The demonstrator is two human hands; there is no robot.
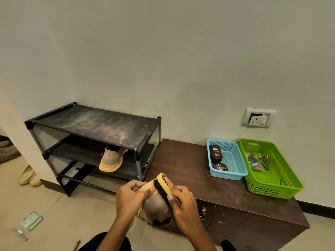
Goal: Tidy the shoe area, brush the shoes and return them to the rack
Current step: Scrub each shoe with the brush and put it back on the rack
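I see 1 shoe racked, while my left hand grips the other shoe and my right hand clamps the brush, so I judge brushing half done.

I see the shoe rack against the wall at my left, one shoe on its middle shelf. Just to its right stands the low cabinet, touching the rack's corner. On the cabinet's far right sit two baskets side by side: the smaller basket on the left holds a polish bottle and a polish tin; the larger basket lies right of it. A wall socket sits above them. A pair of shoes lies on the floor, far left.
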